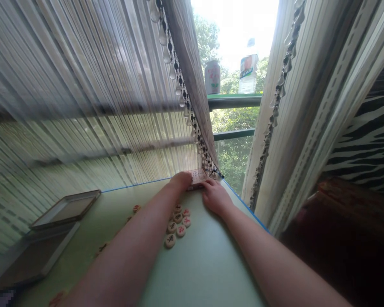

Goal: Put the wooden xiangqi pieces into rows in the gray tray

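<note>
Beyond a string curtain [92, 76] and a gap of bright window, I see trees, with a can [213, 77] and a bottle [247, 74] standing on a ledge; nearer me is a pale green table [208, 268] with a blue edge. What worries me most is the far corner, where a small printed box [199, 175] lies close under the curtain's beaded trim [208, 160]: a push too far away from the body could send it over the edge or snag it in the beads. The left forearm also reaches across the loose round pieces [181, 230], so a low sweep back could scatter them or knock the two shallow trays [65, 209] on the left. The box sits between the hands, at the ends of both outstretched arms. The left hand [181, 182] touches its left side, with most fingers hidden from me, so I cannot tell whether they are closed around it. The right hand [216, 197] is half curled and low to the tabletop, its fingertips at the near right corner of the box; whether they grip or only steady it, I cannot tell either.
</note>
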{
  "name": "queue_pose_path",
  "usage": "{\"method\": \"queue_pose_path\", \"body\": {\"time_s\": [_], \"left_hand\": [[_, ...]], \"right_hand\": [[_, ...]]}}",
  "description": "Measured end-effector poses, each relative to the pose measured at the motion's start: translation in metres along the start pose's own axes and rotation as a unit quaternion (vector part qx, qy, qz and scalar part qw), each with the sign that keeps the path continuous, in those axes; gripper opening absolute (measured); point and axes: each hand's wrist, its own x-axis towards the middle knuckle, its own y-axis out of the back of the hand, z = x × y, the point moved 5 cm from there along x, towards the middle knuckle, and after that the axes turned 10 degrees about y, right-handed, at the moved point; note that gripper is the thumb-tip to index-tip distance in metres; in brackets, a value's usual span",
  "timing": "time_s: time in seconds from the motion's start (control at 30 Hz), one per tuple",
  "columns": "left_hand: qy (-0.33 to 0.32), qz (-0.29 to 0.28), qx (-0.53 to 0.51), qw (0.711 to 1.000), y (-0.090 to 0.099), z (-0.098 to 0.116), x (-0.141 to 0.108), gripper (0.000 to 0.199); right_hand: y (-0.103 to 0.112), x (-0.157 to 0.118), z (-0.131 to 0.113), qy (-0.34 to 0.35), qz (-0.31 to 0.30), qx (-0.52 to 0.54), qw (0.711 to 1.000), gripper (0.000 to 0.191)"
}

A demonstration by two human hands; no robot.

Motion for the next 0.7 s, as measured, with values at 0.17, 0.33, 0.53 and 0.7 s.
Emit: {"method": "queue_pose_path", "body": {"time_s": [0.17,0.33,0.53,0.7], "left_hand": [[0.010,-0.001,-0.044,0.999,0.005,-0.003,0.002,0.028],[0.070,0.057,-0.113,0.989,0.021,-0.024,-0.017,0.038],[0.171,0.127,-0.256,0.943,0.063,-0.079,-0.103,0.034],[0.133,0.146,-0.233,0.952,0.081,-0.103,-0.194,0.040]], "right_hand": [[0.000,0.001,0.000,0.003,-0.008,-0.008,1.000,0.040],[0.000,0.002,0.000,0.009,-0.001,-0.021,1.000,0.038],[0.006,-0.005,-0.011,0.027,-0.008,-0.016,0.999,0.034],[-0.001,-0.026,-0.073,0.096,-0.126,0.033,0.987,0.046]]}}
